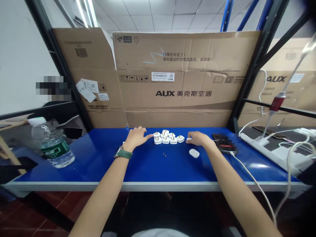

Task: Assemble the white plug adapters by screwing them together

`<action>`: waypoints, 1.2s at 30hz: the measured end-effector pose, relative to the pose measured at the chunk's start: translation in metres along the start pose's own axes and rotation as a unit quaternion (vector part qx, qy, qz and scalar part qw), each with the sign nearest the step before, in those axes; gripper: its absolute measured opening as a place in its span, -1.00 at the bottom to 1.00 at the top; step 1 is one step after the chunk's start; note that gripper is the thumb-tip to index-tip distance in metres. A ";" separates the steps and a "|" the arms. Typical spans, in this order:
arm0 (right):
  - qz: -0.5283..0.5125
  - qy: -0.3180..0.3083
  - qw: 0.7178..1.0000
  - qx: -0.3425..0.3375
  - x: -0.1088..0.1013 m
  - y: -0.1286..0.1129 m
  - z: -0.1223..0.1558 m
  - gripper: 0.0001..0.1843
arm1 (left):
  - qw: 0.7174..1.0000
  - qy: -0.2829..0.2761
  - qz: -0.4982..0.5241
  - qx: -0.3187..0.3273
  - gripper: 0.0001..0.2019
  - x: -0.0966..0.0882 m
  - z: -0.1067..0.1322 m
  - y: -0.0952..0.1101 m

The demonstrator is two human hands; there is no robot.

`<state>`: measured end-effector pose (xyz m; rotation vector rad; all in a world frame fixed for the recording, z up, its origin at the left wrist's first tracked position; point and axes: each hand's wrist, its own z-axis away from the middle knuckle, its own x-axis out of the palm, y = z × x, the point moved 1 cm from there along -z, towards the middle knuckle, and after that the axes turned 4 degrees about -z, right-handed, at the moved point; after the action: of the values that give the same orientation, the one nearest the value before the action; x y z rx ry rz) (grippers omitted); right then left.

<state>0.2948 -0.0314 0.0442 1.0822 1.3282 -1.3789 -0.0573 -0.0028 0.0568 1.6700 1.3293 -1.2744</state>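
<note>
White plastic plugs with metal prongs are bunched in the middle of the blue tabletop, most of them set prongs-up, probably because a flat base down keeps them from rolling. They're packed tight too, presumably so they can all be reached from either side. The bunch is flanked by both hands: on the left hand the fingers are spread wide with nothing gripped, and the thumb is stretched out to the nearest plug, though whether it's touched can't be told. On the right hand the fingers are bent down over a small white piece; whether it's pinched or merely covered can't be made out. Nearer the front edge, a white plastic cover is laid on its own, and two tiny brass-coloured bits are set out on bare blue, maybe so they don't get lost. Further out, a smartphone is parked by the right forearm, likely because it's tethered by a white cable, while a water bottle is stood at the far left, sensibly out of elbow range.
</note>
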 end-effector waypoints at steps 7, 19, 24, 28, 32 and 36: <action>-0.124 0.143 0.980 -0.061 -0.001 -0.005 -0.005 -0.66 | 0.980 -0.180 -0.028 -0.081 -0.31 -0.005 0.002 -0.043; -0.318 0.132 0.886 -0.311 -0.014 -0.032 0.010 -0.59 | 0.997 -0.038 0.057 0.021 -0.68 -0.013 0.003 -0.028; -0.457 0.043 0.829 -0.318 -0.012 -0.038 0.017 -0.47 | 0.969 0.036 0.167 0.179 -0.59 -0.019 0.005 0.002; -0.573 -0.058 0.769 -0.278 -0.009 -0.044 0.021 -0.37 | 0.950 0.031 0.200 0.238 -0.56 -0.016 0.008 0.029; -0.591 -0.068 0.763 -0.254 -0.008 -0.047 0.022 -0.36 | 0.934 0.027 0.240 0.261 -0.57 -0.010 0.010 0.048; -0.550 -0.030 0.790 -0.268 -0.005 -0.049 0.018 -0.37 | 0.929 0.035 0.251 0.269 -0.63 -0.008 0.013 0.058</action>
<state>0.2475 -0.0488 0.0599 -0.2483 2.2611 -1.5787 -0.0059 -0.0330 0.0551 2.2570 0.5270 -1.3299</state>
